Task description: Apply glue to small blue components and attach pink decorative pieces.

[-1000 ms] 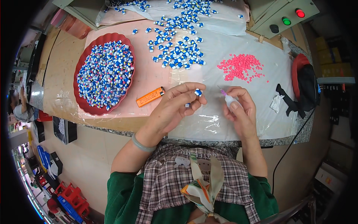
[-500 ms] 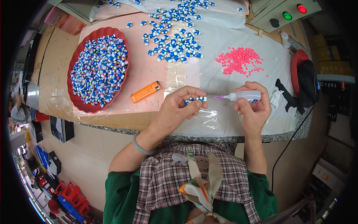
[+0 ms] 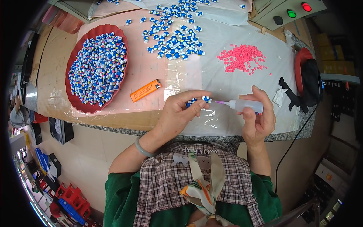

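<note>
My left hand (image 3: 177, 113) is closed, pinching a few small blue-and-white moulded pieces (image 3: 206, 99) between thumb and fingers. Part of them is hidden by those fingers. Opposite, my right hand (image 3: 260, 123) grips a translucent squeeze bottle (image 3: 247, 106) lying sideways in the grasp. Its thin purple-tinted nozzle (image 3: 223, 102) points left at the end piece, with a small gap between. Beyond my hands a loose pile of similar blue-and-white pieces (image 3: 176, 47) is spread over the table. Tiny pink pieces (image 3: 242, 58), some heart-like, lie scattered to the right of that pile.
A red scalloped bowl (image 3: 84, 107) full of blue-and-white pieces stands at the left. An orange lighter (image 3: 146, 90) lies between it and my left hand. At the right are a black strap (image 3: 289, 94), crumpled white tissue (image 3: 279, 97) and a control box (image 3: 266, 19) with coloured buttons.
The bottle has drawn back slightly to the right and down, widening the gap at its nozzle. My left hand keeps its pinch on the pieces. The whole view has shifted slightly.
</note>
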A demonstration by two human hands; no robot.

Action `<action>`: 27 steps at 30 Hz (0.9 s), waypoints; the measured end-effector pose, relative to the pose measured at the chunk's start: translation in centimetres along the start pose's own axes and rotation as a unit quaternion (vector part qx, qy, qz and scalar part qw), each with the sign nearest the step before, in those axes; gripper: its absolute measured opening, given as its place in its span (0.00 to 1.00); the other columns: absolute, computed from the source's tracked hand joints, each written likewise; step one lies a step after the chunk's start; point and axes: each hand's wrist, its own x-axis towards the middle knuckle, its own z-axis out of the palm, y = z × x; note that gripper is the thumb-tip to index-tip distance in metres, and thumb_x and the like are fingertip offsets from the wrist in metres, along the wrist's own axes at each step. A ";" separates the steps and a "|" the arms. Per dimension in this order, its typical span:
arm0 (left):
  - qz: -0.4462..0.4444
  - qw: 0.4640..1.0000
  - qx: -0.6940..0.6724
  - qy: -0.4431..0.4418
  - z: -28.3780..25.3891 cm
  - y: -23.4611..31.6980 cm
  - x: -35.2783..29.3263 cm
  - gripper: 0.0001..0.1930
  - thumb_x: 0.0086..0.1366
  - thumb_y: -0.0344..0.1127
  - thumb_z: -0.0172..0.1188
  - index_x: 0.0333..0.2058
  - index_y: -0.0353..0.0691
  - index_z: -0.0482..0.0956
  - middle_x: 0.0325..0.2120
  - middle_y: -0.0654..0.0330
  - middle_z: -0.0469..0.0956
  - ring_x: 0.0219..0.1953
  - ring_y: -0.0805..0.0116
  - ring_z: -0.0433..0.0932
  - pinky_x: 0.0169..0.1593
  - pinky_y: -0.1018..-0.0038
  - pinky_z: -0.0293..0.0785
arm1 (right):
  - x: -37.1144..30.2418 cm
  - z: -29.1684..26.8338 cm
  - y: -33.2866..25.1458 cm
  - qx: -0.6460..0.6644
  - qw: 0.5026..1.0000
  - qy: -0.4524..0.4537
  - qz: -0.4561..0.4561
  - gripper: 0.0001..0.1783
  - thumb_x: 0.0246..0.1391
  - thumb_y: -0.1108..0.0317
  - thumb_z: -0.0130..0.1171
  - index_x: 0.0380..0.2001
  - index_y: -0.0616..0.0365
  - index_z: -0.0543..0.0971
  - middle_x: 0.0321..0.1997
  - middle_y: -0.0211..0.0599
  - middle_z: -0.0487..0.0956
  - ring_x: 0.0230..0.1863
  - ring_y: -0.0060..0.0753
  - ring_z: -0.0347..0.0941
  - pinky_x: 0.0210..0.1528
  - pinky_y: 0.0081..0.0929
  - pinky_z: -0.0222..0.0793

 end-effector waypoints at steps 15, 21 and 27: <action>0.016 0.999 0.033 -0.009 -0.1 -0.3 0.0 0.13 0.67 0.34 0.57 0.49 0.39 0.77 0.30 0.64 0.82 0.24 0.87 0.68 0.26 0.88 0.65 | 0.2 0.3 -0.4 -0.039 0.999 -0.013 -0.030 0.25 0.61 0.61 0.56 0.53 0.69 0.69 0.34 0.48 0.79 0.25 0.28 0.76 0.26 0.21 0.73; 0.019 0.999 0.038 -0.006 -0.1 -0.2 0.0 0.13 0.67 0.34 0.57 0.48 0.39 0.78 0.30 0.64 0.82 0.24 0.86 0.68 0.27 0.88 0.66 | 0.5 0.4 -0.8 -0.051 0.998 -0.019 -0.037 0.25 0.59 0.61 0.59 0.51 0.70 0.71 0.33 0.48 0.79 0.28 0.32 0.78 0.30 0.23 0.74; 0.023 0.999 0.043 -0.008 -0.1 -0.4 0.0 0.13 0.67 0.34 0.57 0.48 0.39 0.78 0.30 0.63 0.82 0.24 0.86 0.68 0.27 0.88 0.66 | 0.7 0.4 -1.3 -0.087 0.993 -0.033 -0.079 0.25 0.56 0.61 0.62 0.50 0.70 0.72 0.34 0.49 0.79 0.33 0.37 0.80 0.33 0.27 0.75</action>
